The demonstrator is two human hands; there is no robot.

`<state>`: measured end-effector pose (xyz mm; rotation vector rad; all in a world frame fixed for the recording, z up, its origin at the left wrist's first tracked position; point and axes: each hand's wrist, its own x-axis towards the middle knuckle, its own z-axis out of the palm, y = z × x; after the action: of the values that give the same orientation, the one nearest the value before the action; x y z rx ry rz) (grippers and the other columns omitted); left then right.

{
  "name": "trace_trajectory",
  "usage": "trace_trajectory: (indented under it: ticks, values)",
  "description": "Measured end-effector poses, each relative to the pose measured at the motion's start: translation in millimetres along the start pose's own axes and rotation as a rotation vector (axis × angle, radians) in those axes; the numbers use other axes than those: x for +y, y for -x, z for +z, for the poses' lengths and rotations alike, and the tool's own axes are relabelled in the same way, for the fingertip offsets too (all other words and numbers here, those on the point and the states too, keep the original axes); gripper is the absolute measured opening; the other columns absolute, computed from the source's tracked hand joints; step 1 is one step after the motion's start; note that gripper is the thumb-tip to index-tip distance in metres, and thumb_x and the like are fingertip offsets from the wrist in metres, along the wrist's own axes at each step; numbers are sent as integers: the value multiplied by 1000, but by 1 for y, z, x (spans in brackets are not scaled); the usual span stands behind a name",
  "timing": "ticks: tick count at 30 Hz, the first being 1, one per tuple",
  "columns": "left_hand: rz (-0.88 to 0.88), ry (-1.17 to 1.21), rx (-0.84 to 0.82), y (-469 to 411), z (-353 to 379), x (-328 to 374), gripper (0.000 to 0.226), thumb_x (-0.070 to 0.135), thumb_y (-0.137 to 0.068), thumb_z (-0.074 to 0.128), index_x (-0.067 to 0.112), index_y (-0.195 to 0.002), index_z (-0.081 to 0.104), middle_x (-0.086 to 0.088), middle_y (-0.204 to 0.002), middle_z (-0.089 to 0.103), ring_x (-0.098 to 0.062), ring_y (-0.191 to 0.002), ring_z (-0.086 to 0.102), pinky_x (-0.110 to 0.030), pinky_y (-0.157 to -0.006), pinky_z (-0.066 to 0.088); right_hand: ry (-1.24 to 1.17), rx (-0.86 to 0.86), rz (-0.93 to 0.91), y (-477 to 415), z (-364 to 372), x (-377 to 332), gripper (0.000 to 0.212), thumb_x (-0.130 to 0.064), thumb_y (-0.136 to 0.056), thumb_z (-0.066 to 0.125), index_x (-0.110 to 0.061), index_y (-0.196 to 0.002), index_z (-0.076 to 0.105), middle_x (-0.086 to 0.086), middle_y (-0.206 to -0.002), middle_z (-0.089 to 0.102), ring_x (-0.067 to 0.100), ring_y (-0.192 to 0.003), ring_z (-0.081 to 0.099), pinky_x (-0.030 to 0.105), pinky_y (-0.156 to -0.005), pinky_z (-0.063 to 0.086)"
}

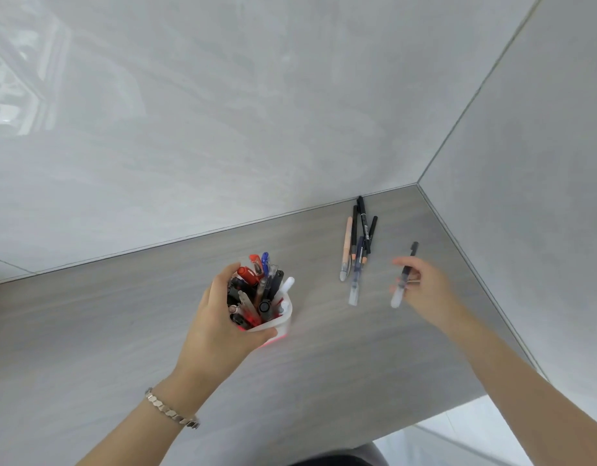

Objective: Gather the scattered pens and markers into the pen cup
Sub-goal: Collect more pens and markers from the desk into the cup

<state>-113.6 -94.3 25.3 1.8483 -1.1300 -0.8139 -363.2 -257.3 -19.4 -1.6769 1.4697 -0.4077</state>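
A grey wood-grain counter (122, 314) fills the lower part of the view and runs back into a corner where two pale grey walls (223, 112) meet. At the near right, past the counter's edge, a strip of light floor (465, 435) shows.

The left hand (219, 317), with a metal bracelet (171, 410) on its wrist, is curled around the white pen cup (283, 322), thumb along the near side and fingers over the far rim. The cup stands on the counter, packed with red, blue, black and clear pens that stick up out of it.

The right hand (425, 287) is off to the right above the counter, blurred, its fingers closed in a pinch on a pen (404, 275) with a black cap and a clear end.

Farther back, between the hands and the corner, a loose cluster of pens (357, 247) lies on the counter: a peach-coloured one, several black ones and a clear-barrelled one, overlapping each other.
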Motion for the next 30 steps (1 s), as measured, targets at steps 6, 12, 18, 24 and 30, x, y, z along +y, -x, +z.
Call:
trace_trajectory:
  ticks: [6, 12, 18, 24, 30]
  values:
    - [-72, -32, 2, 5, -6, -16, 88, 21, -51, 86, 42, -119, 35, 6, -111, 54, -5, -96, 56, -16, -79, 43, 927, 5, -693, -5, 23, -2, 31, -10, -44, 89, -11, -61, 63, 10, -77, 62, 30, -74, 58, 31, -60, 50]
    - [-88, -29, 16, 12, -12, -24, 95, 24, -51, 87, 33, -129, 33, 1, -117, 53, -14, -99, 58, -28, -86, 47, 1281, -422, -589, -18, 27, -22, 61, 10, -75, 55, -18, -128, 47, 12, -114, 52, 33, -86, 62, 32, -59, 31]
    - [-84, -20, 57, 19, -16, -28, 89, 25, -50, 87, 34, -123, 37, 4, -113, 55, -12, -96, 58, -20, -80, 44, 1194, -414, -773, -16, 43, -25, 36, -3, -66, 74, -18, -96, 61, 7, -94, 60, 25, -69, 61, 25, -49, 34]
    - [-83, -22, 65, 24, -21, -41, 93, 25, -51, 87, 31, -127, 34, 6, -114, 54, -10, -99, 56, -15, -80, 43, -27, -146, -574, 26, 66, -73, 13, -22, -88, 36, -26, -94, 47, 2, -95, 60, 16, -92, 56, 17, -84, 41]
    - [-37, -45, 41, 26, -25, -42, 84, 27, -52, 85, 59, -105, 28, 22, -108, 46, 12, -101, 48, 0, -77, 40, -664, -53, -398, 53, 84, -115, 35, -9, -94, 38, -41, -107, 41, -10, -61, 45, 8, -56, 47, 20, -71, 51]
